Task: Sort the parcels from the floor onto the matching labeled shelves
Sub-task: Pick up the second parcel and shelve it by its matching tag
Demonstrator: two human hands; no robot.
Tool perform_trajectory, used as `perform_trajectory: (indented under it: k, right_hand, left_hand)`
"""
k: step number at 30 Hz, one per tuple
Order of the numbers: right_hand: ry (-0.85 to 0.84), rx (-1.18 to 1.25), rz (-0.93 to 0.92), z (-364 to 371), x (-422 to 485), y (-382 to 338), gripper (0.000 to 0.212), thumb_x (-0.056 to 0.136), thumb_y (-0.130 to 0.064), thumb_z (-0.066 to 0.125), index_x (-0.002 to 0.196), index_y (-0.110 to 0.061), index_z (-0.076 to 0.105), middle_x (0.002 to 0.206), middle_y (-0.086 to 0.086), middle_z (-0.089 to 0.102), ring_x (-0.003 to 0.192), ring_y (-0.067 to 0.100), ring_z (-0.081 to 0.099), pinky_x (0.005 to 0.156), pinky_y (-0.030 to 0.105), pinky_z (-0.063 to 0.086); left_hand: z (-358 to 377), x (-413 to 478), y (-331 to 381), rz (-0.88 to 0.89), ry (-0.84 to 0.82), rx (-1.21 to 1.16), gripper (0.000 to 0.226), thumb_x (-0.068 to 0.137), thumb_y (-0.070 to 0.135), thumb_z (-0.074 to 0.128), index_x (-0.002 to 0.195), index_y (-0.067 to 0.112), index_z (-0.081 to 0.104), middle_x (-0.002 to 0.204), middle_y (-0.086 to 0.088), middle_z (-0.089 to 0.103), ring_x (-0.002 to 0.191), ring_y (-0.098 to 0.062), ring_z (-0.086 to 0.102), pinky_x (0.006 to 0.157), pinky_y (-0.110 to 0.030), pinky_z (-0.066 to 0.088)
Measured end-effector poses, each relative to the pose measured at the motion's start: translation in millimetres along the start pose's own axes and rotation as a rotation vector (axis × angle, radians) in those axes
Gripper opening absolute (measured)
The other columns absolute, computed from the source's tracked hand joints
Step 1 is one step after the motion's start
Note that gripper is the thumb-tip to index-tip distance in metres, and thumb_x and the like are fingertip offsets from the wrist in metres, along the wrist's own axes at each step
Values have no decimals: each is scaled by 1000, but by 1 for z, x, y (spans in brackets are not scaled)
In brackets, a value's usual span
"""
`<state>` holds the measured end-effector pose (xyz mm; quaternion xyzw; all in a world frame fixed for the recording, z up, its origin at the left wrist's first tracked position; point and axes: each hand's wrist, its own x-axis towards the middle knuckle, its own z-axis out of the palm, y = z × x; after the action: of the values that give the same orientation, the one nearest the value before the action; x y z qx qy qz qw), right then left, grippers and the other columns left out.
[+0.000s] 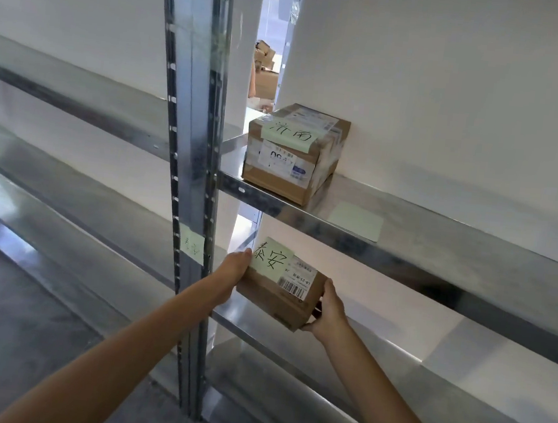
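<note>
A small brown cardboard parcel point(279, 297) with a green handwritten note and a barcode label sits at the left end of a metal shelf point(393, 354). My left hand point(235, 268) presses its left side and my right hand point(327, 307) grips its right front corner. One shelf up point(439, 242), a larger taped parcel point(294, 151) with its own green note stands against the white wall. A green label point(191, 244) is stuck on the upright post beside the lower parcel.
A slotted steel post point(192, 167) rises left of my hands. A blank green sheet point(355, 221) lies on the upper shelf. More shelves run off to the left. Through a gap behind the post I see piled cardboard boxes point(265, 68). Grey floor lies lower left.
</note>
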<state>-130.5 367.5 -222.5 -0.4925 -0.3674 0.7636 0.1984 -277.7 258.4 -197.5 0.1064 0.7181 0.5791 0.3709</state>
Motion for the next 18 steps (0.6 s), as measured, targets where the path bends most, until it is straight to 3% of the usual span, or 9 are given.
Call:
perform_trajectory:
  k: [3,6,11,15,18]
  right_hand:
    - [67,14,-12,8,-1,3,45,98,-49,29,104,-17,60,94,8,62,84,27,57,82,53,44]
    - [150,20,-32,16,-1,6,44,98,-47,32,105,-15,61,89,8,65,76,25,60,74,46,47]
    - [259,14,-72,26,3,10,40,98,-43,35,104,-10,57,89,10,64,68,24,59,72,44,48]
    - [208,-67,-54,34,12,16,41,95,-47,43,105,-11,59,98,11,65,74,22,58,75,43,46]
    - [213,-122,-46,40,22,19,39,91,-35,56,117,-7,52,107,12,61,79,22,55,79,46,44]
  left_hand:
    - [-5,11,0,-5,-41,-1,28,101,29,26,111,14,48,85,3,57,83,-13,50,87,-33,39]
    - [-11,19,-2,-48,-87,19,28,101,30,28,107,13,49,101,-4,56,99,-20,49,91,-34,39]
    - [-15,34,-14,-96,-140,14,28,101,31,27,107,15,49,111,-7,56,105,-21,48,95,-36,38]
    - [-17,50,-26,-128,-138,6,34,101,35,30,119,12,47,122,-8,52,120,-26,45,111,-43,31]
    - [-15,62,-32,-139,-121,3,38,101,33,29,125,9,46,126,-11,53,121,-28,45,111,-44,31]
